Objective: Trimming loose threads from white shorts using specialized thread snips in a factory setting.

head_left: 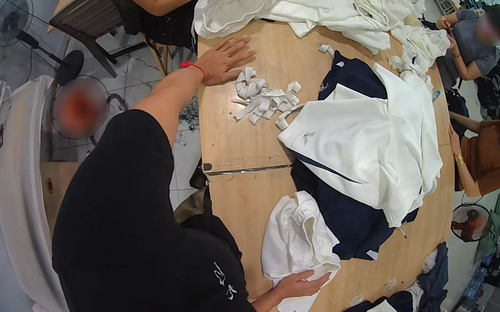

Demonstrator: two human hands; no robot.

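head: left hand [225,61] spread; right hand [301,285] touches one white garment [284,237], grip unclear.

Left arm [165,101], extended toward the upper part of the view, bare below a short black sleeve [131,148]; left wrist [204,73], encircled by a thin red bracelet [194,67]; left hand [226,61], palm down, flattened, fingers [240,48] spread; right forearm [264,301], bare, only a short length visible beside the torso [176,270]; right hand [301,285], set lower and farther right, fingers directed rightward, thumb uppermost, grip uncertain.
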